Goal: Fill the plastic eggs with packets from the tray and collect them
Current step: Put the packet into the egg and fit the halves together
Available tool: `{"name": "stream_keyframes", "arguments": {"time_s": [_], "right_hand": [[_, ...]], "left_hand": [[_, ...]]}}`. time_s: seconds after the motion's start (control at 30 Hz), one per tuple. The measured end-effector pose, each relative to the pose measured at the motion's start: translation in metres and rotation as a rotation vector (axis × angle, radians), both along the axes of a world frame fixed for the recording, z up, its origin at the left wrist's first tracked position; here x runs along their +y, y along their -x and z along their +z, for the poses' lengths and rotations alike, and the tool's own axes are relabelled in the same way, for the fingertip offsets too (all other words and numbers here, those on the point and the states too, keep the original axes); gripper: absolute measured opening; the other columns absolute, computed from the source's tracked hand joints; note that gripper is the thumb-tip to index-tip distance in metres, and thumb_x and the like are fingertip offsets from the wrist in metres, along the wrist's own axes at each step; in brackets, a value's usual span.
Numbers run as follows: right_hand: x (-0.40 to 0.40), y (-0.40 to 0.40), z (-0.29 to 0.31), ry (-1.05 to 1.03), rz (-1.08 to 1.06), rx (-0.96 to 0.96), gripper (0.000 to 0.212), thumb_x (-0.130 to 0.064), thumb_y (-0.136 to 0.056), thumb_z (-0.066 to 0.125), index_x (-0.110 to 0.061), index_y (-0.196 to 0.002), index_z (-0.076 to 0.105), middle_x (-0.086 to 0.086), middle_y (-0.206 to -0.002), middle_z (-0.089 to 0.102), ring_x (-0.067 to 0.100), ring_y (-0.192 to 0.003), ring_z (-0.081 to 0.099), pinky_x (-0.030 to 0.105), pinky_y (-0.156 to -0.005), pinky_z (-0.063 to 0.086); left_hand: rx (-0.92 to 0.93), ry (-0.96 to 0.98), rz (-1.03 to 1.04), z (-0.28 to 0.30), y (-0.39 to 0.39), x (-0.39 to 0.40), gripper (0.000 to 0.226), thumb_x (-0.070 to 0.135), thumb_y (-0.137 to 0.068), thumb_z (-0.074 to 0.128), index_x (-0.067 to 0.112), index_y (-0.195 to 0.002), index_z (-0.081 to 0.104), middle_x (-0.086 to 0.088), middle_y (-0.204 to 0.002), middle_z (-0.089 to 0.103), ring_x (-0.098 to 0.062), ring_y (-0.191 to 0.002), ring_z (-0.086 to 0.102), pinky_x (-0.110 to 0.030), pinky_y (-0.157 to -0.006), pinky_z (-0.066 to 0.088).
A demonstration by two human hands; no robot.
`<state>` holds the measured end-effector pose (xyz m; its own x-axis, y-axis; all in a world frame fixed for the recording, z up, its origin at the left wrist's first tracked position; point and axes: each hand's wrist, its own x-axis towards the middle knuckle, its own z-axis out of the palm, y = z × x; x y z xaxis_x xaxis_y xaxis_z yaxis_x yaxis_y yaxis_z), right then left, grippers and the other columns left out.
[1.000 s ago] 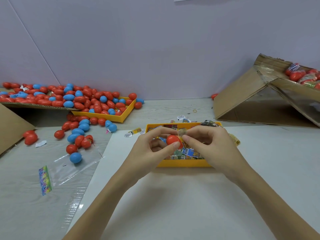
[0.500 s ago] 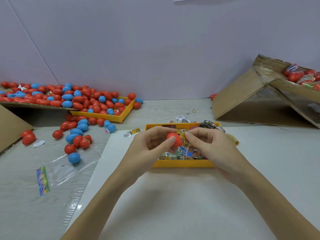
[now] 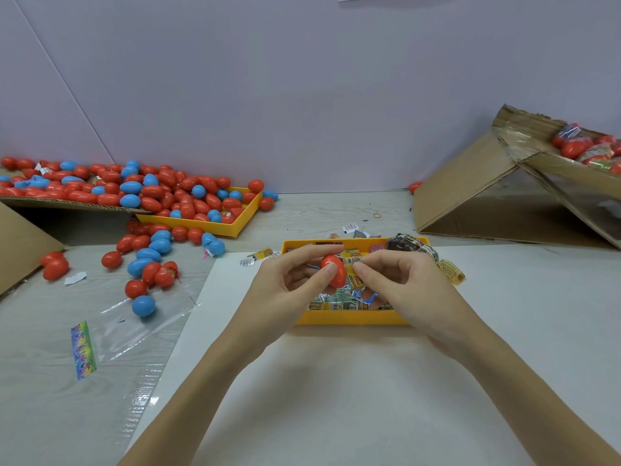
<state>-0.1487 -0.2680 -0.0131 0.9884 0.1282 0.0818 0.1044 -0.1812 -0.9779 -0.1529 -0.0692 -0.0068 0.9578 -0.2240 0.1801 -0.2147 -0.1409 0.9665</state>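
Both of my hands meet over the yellow tray [image 3: 353, 316] of packets [image 3: 339, 302], which sits directly under my fingers on a white sheet [image 3: 336, 381] spread over the tabletop [image 3: 43, 381]. My left hand [image 3: 289, 287] grips a red plastic egg [image 3: 333, 270], thumb on its near side and forefinger stretched along the top. My right hand [image 3: 403, 280] has its fingers curled, with thumb and forefinger pinched together just to the right of the egg; a small packet seems to be caught between them, though the view there is too cluttered for me to be sure. The egg hangs above the tray, not touching the packets.

Far beyond my left hand, a second yellow tray [image 3: 201, 227] holds a heap of red and blue eggs [image 3: 161, 193] that also covers a cardboard flap [image 3: 50, 204] further left. More loose eggs [image 3: 148, 260] lie scattered on the tabletop between that tray and my left wrist, one blue egg [image 3: 143, 306] resting on a clear plastic bag [image 3: 134, 317] with a rainbow strip. A few stray packets [image 3: 452, 271] lie just outside the near tray, past my right knuckles and beside its far left corner. Well off to the right of my right hand, a tilted cardboard box [image 3: 470, 193] leans open, with red eggs and wrappers [image 3: 588, 149] showing at its upper edge. A rubber band [image 3: 377, 215] lies on the tabletop beyond the near tray.
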Motion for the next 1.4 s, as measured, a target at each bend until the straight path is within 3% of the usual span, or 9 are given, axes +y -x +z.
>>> {"name": "stream_keyframes", "arguments": {"time_s": [0.3, 0.47, 0.6, 0.97, 1.17, 1.3, 1.4], "right_hand": [[0.0000, -0.0006, -0.0011, 0.047, -0.009, -0.029, 0.013, -0.026, -0.097, 0.068, -0.019, -0.093, 0.078, 0.004, -0.084, 0.074, 0.008, -0.072, 0.071, 0.018, -0.061, 0.055], [0.0002, -0.0007, -0.0001, 0.031, -0.022, -0.015, 0.020, -0.027, -0.098, 0.065, -0.014, -0.090, 0.078, 0.011, -0.084, 0.074, 0.013, -0.071, 0.070, 0.028, -0.067, 0.060], [0.0016, 0.0003, 0.0009, -0.011, -0.014, 0.021, 0.027, -0.029, -0.100, 0.062, -0.008, -0.089, 0.076, 0.002, -0.073, 0.070, 0.010, -0.067, 0.066, 0.023, -0.063, 0.056], [0.0036, 0.0023, 0.0033, -0.016, 0.009, 0.021, 0.025, -0.025, -0.100, 0.062, -0.006, -0.090, 0.076, -0.002, -0.070, 0.068, 0.005, -0.063, 0.063, 0.016, -0.057, 0.050], [0.0036, 0.0023, 0.0031, -0.003, 0.015, 0.019, 0.025, -0.026, -0.101, 0.062, -0.008, -0.091, 0.076, 0.001, -0.072, 0.068, 0.006, -0.065, 0.064, 0.017, -0.059, 0.051], [0.0035, 0.0027, 0.0034, 0.009, 0.012, 0.006, 0.025, -0.026, -0.101, 0.062, -0.009, -0.091, 0.077, 0.014, -0.079, 0.072, 0.005, -0.065, 0.065, 0.018, -0.059, 0.052], [0.0037, 0.0033, 0.0038, 0.006, 0.020, 0.012, 0.025, -0.028, -0.101, 0.062, -0.011, -0.090, 0.077, 0.011, -0.081, 0.074, 0.007, -0.066, 0.066, 0.017, -0.059, 0.051]], "left_hand": [[0.006, -0.007, 0.003, 0.0003, 0.0002, -0.0003, 0.026, 0.026, -0.097, 0.066, 0.027, -0.122, 0.075, 0.002, -0.099, 0.076, -0.012, -0.092, 0.073, -0.015, -0.076, 0.054], [0.021, 0.006, 0.016, 0.0012, -0.0001, 0.0002, 0.027, 0.031, -0.095, 0.066, 0.028, -0.121, 0.075, 0.000, -0.103, 0.076, -0.014, -0.093, 0.073, -0.017, -0.077, 0.055], [0.029, 0.037, 0.001, 0.0027, 0.0008, 0.0004, 0.034, 0.038, -0.091, 0.065, 0.027, -0.121, 0.075, -0.005, -0.102, 0.076, -0.017, -0.092, 0.074, -0.022, -0.083, 0.057], [0.028, 0.037, -0.010, 0.0024, 0.0009, -0.0003, 0.033, 0.036, -0.093, 0.064, 0.026, -0.122, 0.075, -0.006, -0.102, 0.077, -0.017, -0.087, 0.074, -0.023, -0.083, 0.056], [0.023, 0.033, -0.008, 0.0017, 0.0003, 0.0004, 0.031, 0.035, -0.094, 0.064, 0.027, -0.122, 0.075, -0.006, -0.101, 0.076, -0.016, -0.086, 0.074, -0.022, -0.082, 0.056], [0.022, 0.031, -0.009, 0.0008, -0.0004, -0.0002, 0.030, 0.034, -0.094, 0.064, 0.026, -0.121, 0.075, -0.006, -0.099, 0.076, -0.017, -0.087, 0.074, -0.022, -0.083, 0.056], [0.019, 0.029, -0.008, 0.0003, -0.0010, -0.0001, 0.029, 0.032, -0.095, 0.064, 0.026, -0.121, 0.075, -0.006, -0.099, 0.077, -0.016, -0.086, 0.073, -0.021, -0.082, 0.056]]}}
